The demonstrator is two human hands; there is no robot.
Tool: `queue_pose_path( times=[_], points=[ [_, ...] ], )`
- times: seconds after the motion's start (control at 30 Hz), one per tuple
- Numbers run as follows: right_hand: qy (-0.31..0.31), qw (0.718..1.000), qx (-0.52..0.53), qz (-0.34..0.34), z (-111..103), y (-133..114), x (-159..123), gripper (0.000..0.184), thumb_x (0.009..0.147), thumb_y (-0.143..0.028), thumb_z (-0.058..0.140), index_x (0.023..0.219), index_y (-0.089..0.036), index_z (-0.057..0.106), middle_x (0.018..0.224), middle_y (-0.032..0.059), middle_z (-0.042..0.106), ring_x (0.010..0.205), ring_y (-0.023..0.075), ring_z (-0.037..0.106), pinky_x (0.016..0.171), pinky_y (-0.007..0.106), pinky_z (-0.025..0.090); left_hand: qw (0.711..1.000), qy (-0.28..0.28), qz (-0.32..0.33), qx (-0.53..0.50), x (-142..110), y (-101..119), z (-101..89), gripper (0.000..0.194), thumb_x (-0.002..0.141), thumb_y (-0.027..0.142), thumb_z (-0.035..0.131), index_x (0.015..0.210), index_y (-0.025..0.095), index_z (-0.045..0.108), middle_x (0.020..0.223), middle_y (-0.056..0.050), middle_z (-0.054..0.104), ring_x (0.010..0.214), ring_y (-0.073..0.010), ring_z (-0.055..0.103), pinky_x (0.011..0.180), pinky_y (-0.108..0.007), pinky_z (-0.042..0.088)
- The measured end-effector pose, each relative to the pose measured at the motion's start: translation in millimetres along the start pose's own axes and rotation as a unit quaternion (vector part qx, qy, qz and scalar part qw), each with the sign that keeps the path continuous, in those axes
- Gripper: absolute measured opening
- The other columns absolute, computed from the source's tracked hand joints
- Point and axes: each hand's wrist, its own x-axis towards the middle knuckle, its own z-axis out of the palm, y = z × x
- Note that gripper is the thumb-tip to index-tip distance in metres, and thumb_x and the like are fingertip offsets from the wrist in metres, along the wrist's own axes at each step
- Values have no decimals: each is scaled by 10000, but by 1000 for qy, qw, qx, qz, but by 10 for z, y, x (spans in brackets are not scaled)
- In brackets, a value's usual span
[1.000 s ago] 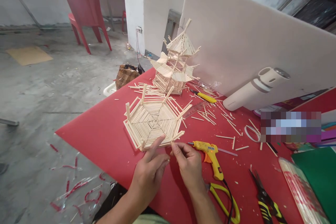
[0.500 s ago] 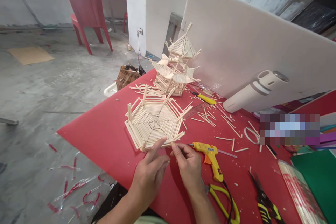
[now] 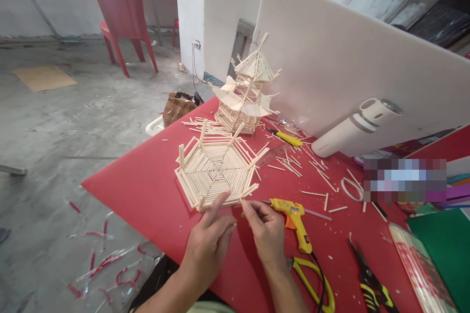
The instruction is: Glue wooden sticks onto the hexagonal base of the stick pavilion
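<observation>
An octagon-like platform of thin wooden sticks, with short upright posts around its rim, lies on the red tabletop. My left hand reaches over its near edge, index finger stretched along the rim and the other fingers loosely bent, holding nothing visible. Beside it, my right hand pinches with thumb and forefinger at the near right corner of the platform; what lies between the fingertips is hidden. Just right of that hand rests a yellow glue gun with a glue stick in its back.
A stick pagoda model stands behind the platform. Loose sticks, a yellow cutter knife, yellow-handled pliers and a white bottle lie or stand to the right. The table edge runs along the left.
My right hand has shifted slightly to the right, its fingertips still by the platform's corner. The left hand and the platform look almost unmoved.
</observation>
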Motion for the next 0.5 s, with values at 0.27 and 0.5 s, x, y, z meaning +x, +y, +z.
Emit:
queue_pose_path(
  times=[0.27, 0.5],
  points=[
    [69, 995, -57, -42, -183, -125, -84, 376, 879, -516, 581, 790, -174, 706, 654, 19, 641, 561, 138, 528, 544, 248, 436, 978, 33, -131, -158, 4, 163, -54, 110, 776, 102, 577, 778, 199, 630, 753, -41, 656, 602, -140, 623, 537, -242, 495],
    [112, 886, -448, -34, -1103, -79, -37, 316, 784, -350, 560, 1054, -220, 661, 1063, 90, 699, 974, 266, 639, 796, 343, 466, 739, -20, -469, -483, 203, 314, -63, 133, 632, 242, 640, 733, 189, 572, 565, 33, 570, 360, -57, 361, 296, -158, 220]
  ],
)
